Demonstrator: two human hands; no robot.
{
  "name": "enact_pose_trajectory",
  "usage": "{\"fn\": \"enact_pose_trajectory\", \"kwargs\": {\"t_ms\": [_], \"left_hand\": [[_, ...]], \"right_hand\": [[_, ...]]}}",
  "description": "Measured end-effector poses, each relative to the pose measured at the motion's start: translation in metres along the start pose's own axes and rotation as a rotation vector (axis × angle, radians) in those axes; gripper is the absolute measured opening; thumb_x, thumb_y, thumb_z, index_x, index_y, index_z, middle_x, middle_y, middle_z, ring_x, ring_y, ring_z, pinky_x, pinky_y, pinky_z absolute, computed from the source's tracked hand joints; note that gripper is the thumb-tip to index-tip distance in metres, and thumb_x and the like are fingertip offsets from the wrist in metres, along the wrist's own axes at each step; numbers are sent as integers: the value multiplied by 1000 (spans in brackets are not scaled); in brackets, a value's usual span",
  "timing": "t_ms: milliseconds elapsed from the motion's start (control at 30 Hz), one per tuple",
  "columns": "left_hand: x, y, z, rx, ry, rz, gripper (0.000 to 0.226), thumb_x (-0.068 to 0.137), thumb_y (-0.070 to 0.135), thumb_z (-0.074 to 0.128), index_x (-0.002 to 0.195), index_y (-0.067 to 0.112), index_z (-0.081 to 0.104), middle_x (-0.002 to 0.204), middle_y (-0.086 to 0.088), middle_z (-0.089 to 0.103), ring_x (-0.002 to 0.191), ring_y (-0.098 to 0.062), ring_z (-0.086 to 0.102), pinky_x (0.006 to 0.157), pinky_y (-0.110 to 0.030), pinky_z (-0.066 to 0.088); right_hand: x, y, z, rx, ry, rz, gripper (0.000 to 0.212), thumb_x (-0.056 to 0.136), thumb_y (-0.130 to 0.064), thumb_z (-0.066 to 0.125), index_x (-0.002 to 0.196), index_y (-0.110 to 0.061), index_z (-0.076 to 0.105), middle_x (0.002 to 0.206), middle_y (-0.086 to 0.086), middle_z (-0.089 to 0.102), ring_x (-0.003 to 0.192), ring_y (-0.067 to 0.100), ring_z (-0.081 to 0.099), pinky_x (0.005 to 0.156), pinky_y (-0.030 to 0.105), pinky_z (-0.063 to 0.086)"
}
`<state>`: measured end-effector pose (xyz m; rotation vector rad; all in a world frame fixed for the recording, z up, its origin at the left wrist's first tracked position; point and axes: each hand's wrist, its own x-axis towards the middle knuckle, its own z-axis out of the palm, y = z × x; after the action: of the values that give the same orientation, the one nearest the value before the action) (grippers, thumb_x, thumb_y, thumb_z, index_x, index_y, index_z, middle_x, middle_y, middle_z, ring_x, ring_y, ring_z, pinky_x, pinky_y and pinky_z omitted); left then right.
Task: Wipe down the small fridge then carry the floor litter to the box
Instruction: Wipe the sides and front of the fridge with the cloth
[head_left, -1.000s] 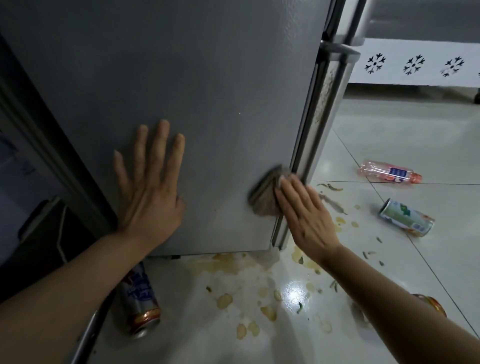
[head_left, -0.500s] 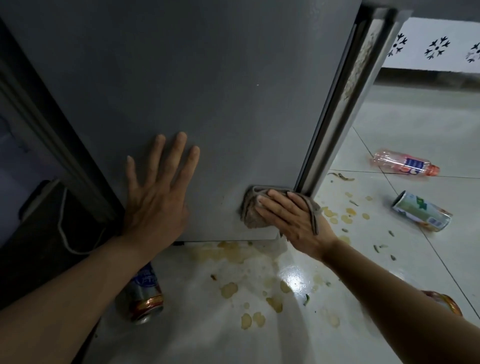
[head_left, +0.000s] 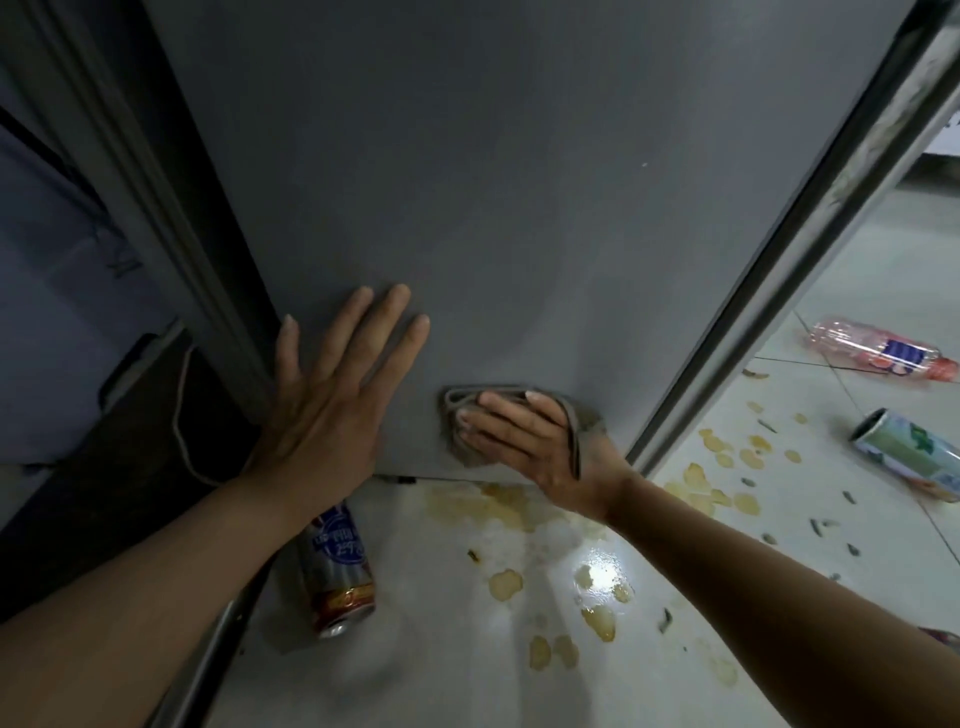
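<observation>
A person's 2 bare hands work low on the flat grey metal side panel of a small fridge (head_left: 519, 208), seen from above. The left hand (head_left: 332, 410) lies flat on the panel, fingers straight and slightly spread, bracing. The right hand (head_left: 524, 441) presses a crumpled grey-brown cloth (head_left: 462, 402) against the panel near its bottom edge, fingers straight and close together on top of it.

To wipe well, firm even pressure and overlapping strokes along the bottom edge seem best, with the left hand steadying the fridge.

Litter waits on the white tiled floor (head_left: 883, 270): a blue and red drink can (head_left: 340, 571) lying below the left wrist, a green and white can (head_left: 909, 452) on its side at right, a clear plastic bottle with a pink cap (head_left: 878, 353) beyond it, and yellowish spill patches (head_left: 722, 488). The box is not in view. The wet patches could likely soil the cloth.
</observation>
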<state>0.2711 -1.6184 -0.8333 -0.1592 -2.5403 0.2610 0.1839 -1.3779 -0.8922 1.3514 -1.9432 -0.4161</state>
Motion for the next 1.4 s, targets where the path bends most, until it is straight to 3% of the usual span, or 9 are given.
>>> {"fn": "enact_pose_trajectory", "kwargs": {"t_ms": [67,367,633,733,800,933,1100,1267,1400], "left_hand": [[-1,-3,-3,3,-7,11,112,60,7,75,150,24,10,159,1,1,145,-22,6,106,-60,6],[-11,-27,-17,-38,-37,-136,106,60,7,73,149,18,16,158,-5,7,143,-29,14,105,-64,12],[-26,-39,-25,-148,-109,-177,99,64,3,72,147,18,20,158,-3,12,142,-25,16,105,-62,22],[-41,-50,-24,-346,-84,-340,100,68,3,67,149,19,11,158,0,11,142,-21,16,111,-57,15],[-48,-56,-19,-526,-100,-410,101,72,1,66,148,25,4,155,-1,20,140,-22,24,114,-50,17],[-50,-56,-4,-1053,-224,-600,97,84,-2,53,145,40,-9,148,9,35,125,-16,46,100,-39,44],[-44,-51,12,-1553,-139,-907,84,84,-18,43,146,26,8,141,-3,47,119,-3,47,85,-14,46],[-56,-57,29,-1479,-280,-1004,58,84,-15,45,121,30,41,143,-5,43,131,-21,42,108,-43,36],[-57,-52,38,-1466,-328,-1034,62,82,-21,42,134,13,40,143,-11,43,135,-22,36,109,-38,34]], "right_hand": [[0,0,0,-23,-22,-18,59,91,-12,33,147,-20,15,152,-8,19,145,14,-9,118,31,-3],[85,22,-31,86,338,262,48,98,-11,27,146,-16,33,156,-1,23,145,20,19,118,40,1],[81,-18,-21,-183,-101,-332,53,91,-25,54,141,-29,39,149,-12,35,138,10,32,117,33,20],[90,-12,-28,-352,-104,-252,52,99,-38,30,148,-35,14,155,-19,8,143,19,2,117,48,-7],[122,2,-43,-99,117,-72,49,98,-22,24,147,-24,29,153,-8,27,143,16,18,117,40,0],[161,3,-55,32,186,105,50,98,-14,19,146,-14,32,153,2,30,144,19,19,117,41,4],[149,-21,-36,-136,17,-211,56,90,-9,26,145,-20,31,151,-2,34,140,19,27,115,43,3],[153,-27,-43,-118,-1,-232,53,87,-14,39,139,-21,39,146,-4,39,136,15,36,117,41,13],[165,-11,-48,-22,222,-22,49,95,-6,38,143,-12,38,148,5,39,140,22,29,116,43,7]]}}
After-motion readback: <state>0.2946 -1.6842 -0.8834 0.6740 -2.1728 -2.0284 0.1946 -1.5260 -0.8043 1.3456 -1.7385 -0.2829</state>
